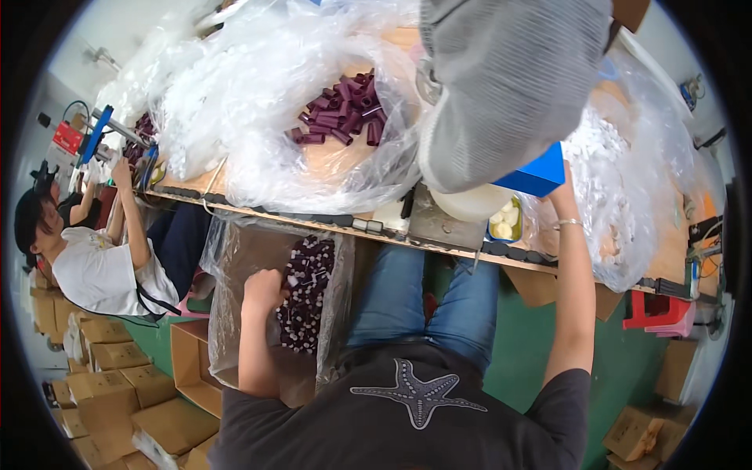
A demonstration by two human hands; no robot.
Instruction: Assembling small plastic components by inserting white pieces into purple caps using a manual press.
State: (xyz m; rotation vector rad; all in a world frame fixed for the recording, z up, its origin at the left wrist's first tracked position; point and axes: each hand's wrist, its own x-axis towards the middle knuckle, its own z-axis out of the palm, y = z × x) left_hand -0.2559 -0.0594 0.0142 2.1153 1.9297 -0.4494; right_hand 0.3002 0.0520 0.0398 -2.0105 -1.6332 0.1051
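Left hand (265, 290) curled, can't tell if it's pinching anything; purple-and-white pieces (309, 291) lie just right of it in a plastic-lined box (229, 333). Right hand (565, 192) at right end of blue block (537, 174), fingers mostly hidden, grip unclear.

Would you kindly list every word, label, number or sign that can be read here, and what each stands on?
No text can be read.
Cartons: any print is too small and blurred.
Red machine part: any marks are too small.
Dark shirt: a starfish picture, no lettering visible.
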